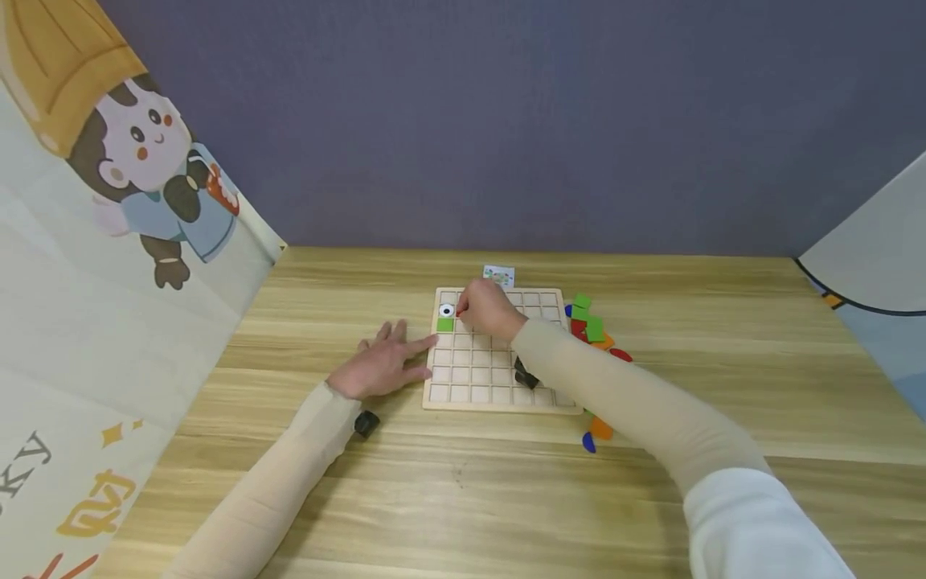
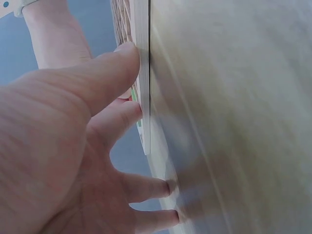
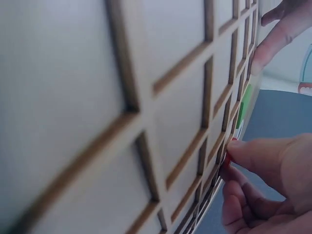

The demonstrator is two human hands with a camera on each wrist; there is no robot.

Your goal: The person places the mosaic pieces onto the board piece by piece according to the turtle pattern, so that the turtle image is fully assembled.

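A wooden grid board lies on the table. Near its upper left corner, my right hand pinches a small red piece between thumb and fingertips, right at the grid. Just left of those fingertips sits a white tile with a dark round dot, with a green square tile in the cell below it. My left hand touches the board's left edge with thumb and index finger; its other fingers are spread on the table. The right forearm hides part of the board's right side.
Beyond the board lies a small printed card. Loose coloured pieces, among them green squares, a red oval, an orange piece and a blue half-round, lie along its right side. A dark partition stands behind the table.
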